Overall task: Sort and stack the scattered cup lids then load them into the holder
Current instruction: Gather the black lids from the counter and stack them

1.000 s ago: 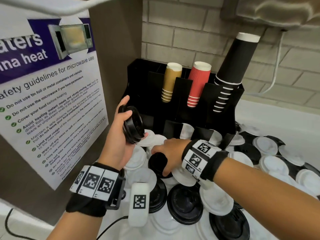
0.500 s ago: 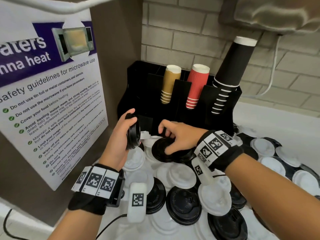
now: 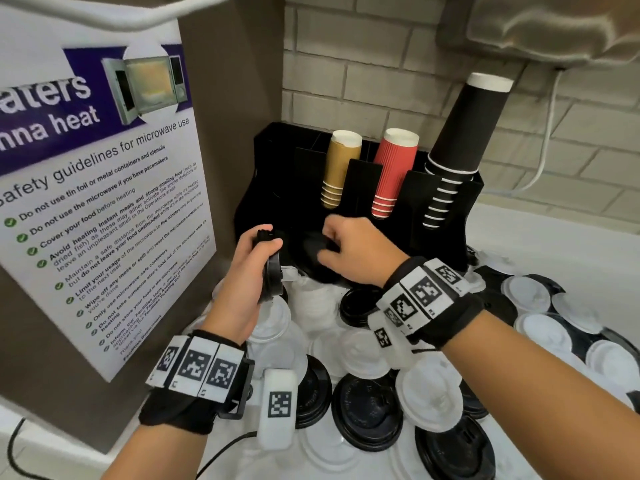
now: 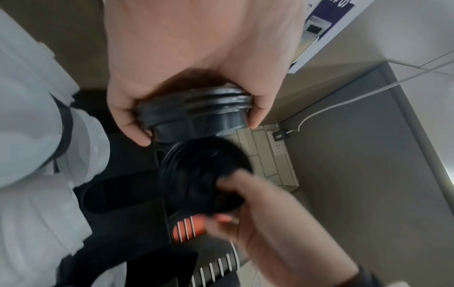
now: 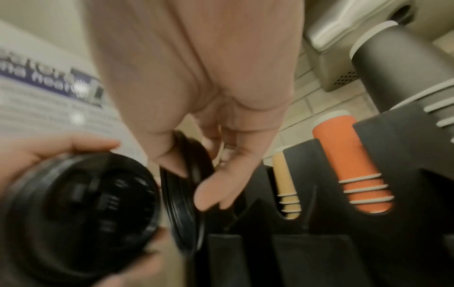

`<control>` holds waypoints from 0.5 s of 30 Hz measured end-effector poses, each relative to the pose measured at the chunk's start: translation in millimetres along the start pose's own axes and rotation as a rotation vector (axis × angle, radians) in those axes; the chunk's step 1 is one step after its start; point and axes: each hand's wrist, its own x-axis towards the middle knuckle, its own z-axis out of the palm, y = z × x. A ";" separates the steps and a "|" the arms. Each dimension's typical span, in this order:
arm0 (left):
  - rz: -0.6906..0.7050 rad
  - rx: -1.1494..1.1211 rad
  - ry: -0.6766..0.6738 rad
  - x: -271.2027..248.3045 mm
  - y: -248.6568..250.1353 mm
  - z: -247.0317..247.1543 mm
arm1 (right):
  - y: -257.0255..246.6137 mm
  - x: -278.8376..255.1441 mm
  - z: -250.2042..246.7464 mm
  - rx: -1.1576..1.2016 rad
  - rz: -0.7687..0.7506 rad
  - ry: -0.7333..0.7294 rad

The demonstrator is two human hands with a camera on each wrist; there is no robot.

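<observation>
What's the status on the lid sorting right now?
Left hand grips black lid stack. Right hand holds one black lid beside it. Holder slots unblocked.

Small stack of black lids (image 3: 268, 271), nested, held on edge in my left hand (image 3: 242, 275), just left of the black holder (image 3: 433, 199). One more black lid (image 3: 317, 251), tilted and motion-blurred, pinched in my right hand (image 3: 356, 251) in front of the holder's lower slots. Loose black and white lids (image 3: 429, 400) overlap across the surface (image 3: 554, 244), most dome-up.
</observation>
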 end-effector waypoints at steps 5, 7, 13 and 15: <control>-0.016 -0.096 -0.064 -3.7 3.0 11.7 | -21.3 -12.3 -1.4 0.391 -0.037 -0.161; -0.026 -0.112 -0.079 -5.5 7.1 12.3 | -21.7 -17.4 -1.9 0.481 -0.043 -0.230; -0.034 -0.081 -0.120 -8.0 12.9 11.8 | -20.2 -22.8 -3.6 0.617 -0.044 -0.183; -0.038 -0.063 -0.142 -8.7 12.9 11.8 | -19.9 -22.3 -4.1 0.618 -0.051 -0.187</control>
